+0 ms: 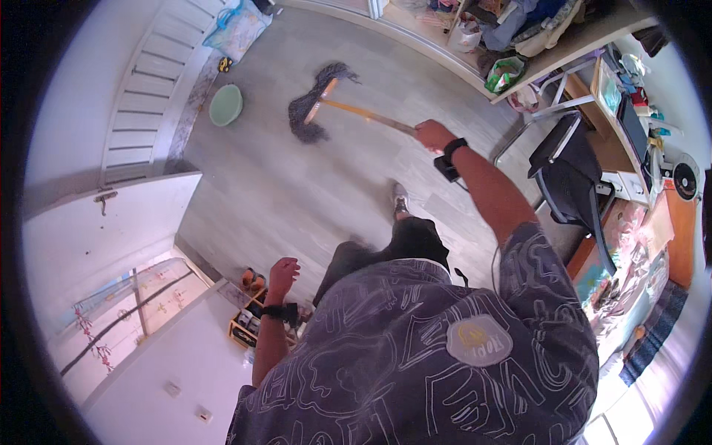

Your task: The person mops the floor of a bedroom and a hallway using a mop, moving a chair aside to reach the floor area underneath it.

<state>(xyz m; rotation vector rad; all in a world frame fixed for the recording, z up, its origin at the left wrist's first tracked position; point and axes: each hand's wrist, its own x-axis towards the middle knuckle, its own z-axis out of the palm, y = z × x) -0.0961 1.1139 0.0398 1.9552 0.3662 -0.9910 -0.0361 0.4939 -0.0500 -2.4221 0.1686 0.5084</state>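
Dark patterned shirt [371, 348] closest. Right hand [434, 136] wrapped round mop handle [363, 113], whose long axis runs forward-left to grey mop head [300, 111] on floor [348, 167]. Left hand [283, 279] loosely open, empty, farther from handle.

Shirt [356, 363]: and there it is, large pale outlined lettering sprawling right across the dark cloth, bent by the folds!
Chest patch [480, 340]: look here, a grey rounded shape carrying whitish characters beside a yellow mark!
Green bag [506, 74]: tiny printing, perhaps, but too small to read from here!
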